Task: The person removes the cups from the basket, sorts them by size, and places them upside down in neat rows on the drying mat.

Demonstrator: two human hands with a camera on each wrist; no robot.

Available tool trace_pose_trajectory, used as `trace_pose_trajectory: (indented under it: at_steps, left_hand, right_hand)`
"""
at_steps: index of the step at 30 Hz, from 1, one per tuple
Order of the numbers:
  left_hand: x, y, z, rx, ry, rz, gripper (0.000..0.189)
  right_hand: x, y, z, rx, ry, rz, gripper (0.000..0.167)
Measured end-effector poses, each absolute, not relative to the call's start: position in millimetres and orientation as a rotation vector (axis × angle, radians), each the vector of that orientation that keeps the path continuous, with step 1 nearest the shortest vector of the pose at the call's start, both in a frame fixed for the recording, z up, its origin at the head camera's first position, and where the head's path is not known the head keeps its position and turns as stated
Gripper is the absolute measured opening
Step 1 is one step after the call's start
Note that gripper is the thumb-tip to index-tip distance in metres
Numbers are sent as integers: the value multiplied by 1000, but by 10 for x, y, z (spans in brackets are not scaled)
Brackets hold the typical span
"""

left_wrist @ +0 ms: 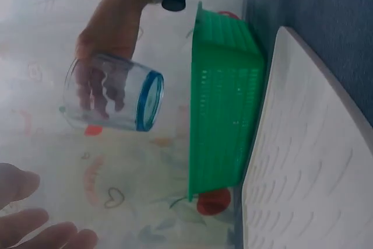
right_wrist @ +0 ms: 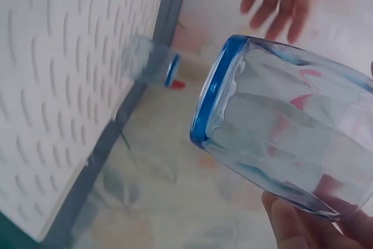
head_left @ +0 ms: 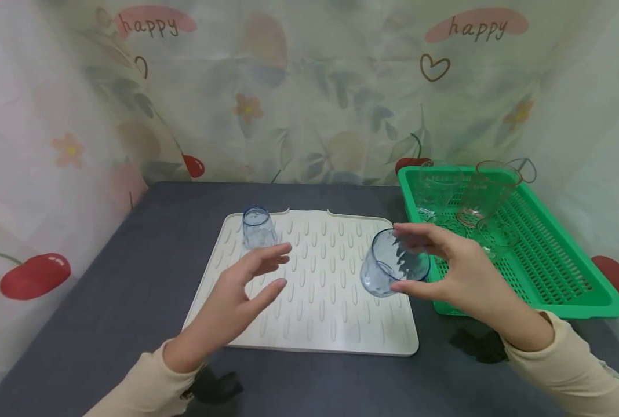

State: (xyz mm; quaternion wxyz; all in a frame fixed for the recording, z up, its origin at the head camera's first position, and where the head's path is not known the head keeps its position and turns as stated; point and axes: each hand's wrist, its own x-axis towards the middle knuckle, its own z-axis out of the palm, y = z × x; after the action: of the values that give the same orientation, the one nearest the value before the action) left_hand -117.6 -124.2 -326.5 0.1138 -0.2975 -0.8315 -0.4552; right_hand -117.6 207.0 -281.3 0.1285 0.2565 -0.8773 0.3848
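Observation:
My right hand [head_left: 458, 269] grips a clear, bluish glass tumbler [right_wrist: 280, 123] around its sides, thumb on the near side and fingers on the far side. The tumbler is held over the right part of a white ridged mat [head_left: 315, 324], tilted, its blue-banded end toward the mat. Over the mat's left part, my left hand [head_left: 236, 295] holds nothing, its fingers and thumb apart. Beyond those fingers, a similar tumbler [head_left: 258, 230] stands near the mat's far left corner with its blue-banded end up.
A green plastic basket [head_left: 596, 295] stands right of the mat, with several clear glasses inside, including a mug [head_left: 489, 194] with a reddish rim. The dark tabletop [head_left: 116, 278] surrounds the mat. Patterned curtains [head_left: 309, 116] hang behind and at both sides.

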Motion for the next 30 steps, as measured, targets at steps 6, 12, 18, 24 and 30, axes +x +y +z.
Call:
trace_pose_trajectory:
  at_steps: [6, 12, 18, 24, 30]
  left_hand:
    - [-1153, -1008, -3295, -960, -2463, -1536, 54]
    - [-1161, -855, -3369, -1011, -2444, -1660, 60]
    - [-1171, -796, -3430, -1031, -2435, -1700, 66]
    - [-1183, -781, -3452, -1044, -2397, -1706, 71]
    - [-1199, -792, -3468, -1033, -2385, -1690, 75]
  right_hand:
    - [-1209, 1818, -2935, 838, -2636, 1200, 72]
    - [-1216, 1673, -3041, 906, -2683, 1248, 76]
    - [-1224, 1606, -3101, 947, -2701, 1268, 76]
    - [-1237, 1572, -3111, 969, -2685, 1287, 77]
    - [-1241, 1540, -3118, 1003, -2653, 1323, 78]
